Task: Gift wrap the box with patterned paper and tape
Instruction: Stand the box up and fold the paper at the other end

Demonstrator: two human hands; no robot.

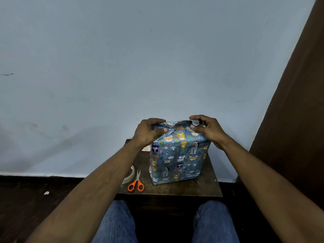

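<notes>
Pale blue wall (140, 58) fills most of the view, with a brown panel (298, 102) slanting down the right side and a dark floor (43, 199) below. Against the wall stands a small dark desk (175, 190), and on it, toward the right, the box (177, 155) stands upright, covered in blue paper printed with cartoon animals. The left hand (149, 131) grips the top left corner of the box, fingers curled over the folded paper and thumb pressed against the near face. The right hand (205, 128) is at the top right corner, where its thumb and curled fingers pinch a small pale piece of what looks like tape (195, 122) just above the gathered paper. On the desk to the left of the box lie orange-handled scissors (136, 183), blades pointing away from the person, and just beside them a roll of tape (128, 175), partly hidden under the left forearm. A small pale scrap (146, 148) shows behind the left wrist, too hidden to identify. Blue-jeaned knees (115, 223) sit at the bottom edge.
</notes>
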